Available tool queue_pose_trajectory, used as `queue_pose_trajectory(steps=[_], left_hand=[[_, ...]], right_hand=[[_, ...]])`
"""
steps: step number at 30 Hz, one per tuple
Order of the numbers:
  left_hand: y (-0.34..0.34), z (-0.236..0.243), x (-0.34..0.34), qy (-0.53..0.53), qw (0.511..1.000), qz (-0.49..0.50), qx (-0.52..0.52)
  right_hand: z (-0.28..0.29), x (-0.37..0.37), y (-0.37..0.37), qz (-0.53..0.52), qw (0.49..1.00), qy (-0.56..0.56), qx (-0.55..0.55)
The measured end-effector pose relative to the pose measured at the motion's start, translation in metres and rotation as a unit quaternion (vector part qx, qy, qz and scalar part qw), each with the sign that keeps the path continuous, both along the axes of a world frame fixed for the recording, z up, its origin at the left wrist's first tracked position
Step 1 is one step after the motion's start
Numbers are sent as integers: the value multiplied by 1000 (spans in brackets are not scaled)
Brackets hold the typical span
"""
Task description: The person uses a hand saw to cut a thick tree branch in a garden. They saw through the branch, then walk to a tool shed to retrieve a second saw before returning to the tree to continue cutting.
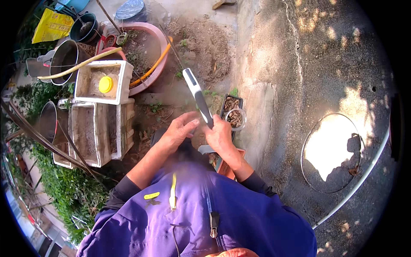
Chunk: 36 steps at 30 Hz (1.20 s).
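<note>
My right hand [218, 135] is closed round the lower end of a slim white-and-grey handled tool [198, 94]. The tool points up and slightly left, and a thin dark length seems to run on from its far end; its exact kind is unclear. Just left of the handle's lower end is my left hand [180, 130], fingers loosely bent and apart, with nothing visible in it. Beyond my right hand, a clear round tub [244, 119] of brown bits rests on a black rectangular planter [241, 103]. Under my right forearm shows part of an orange planter [225, 168].
At left, a white foam box [124, 81] holding a yellow lid [105, 84] sits on more foam boxes [99, 132]. Behind them stands a large round pink planter [162, 64] with an orange hose. A concrete surface [282, 120] with a round cover [332, 153] lies right.
</note>
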<state>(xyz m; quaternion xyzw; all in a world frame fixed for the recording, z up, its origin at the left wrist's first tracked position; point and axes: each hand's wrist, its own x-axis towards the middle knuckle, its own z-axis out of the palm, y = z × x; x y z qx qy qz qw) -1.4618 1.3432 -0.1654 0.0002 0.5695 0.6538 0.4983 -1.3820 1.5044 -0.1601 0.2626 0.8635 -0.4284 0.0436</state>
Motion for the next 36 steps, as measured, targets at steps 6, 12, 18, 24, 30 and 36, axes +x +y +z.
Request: queue_pose_trajectory(steps=[6,12,18,24,30,36], left_hand=[[63,4,-41,-136,965,210,82],[81,13,-120,-165,931,296,132],[80,-9,-253,-71,944,311,89],[91,-49,-390,6,970,239,-33],[101,-59,-494,19,969,217,-119],[129,-68,-581,0,960,253,-119]], right_hand=[[17,-58,-7,51,989,140,2],[48,-104,52,174,967,184,37],[50,-209,118,99,977,173,72],[19,-384,146,111,982,156,-10],[-17,-467,200,33,988,149,-38],[-30,-490,296,-107,992,63,2]])
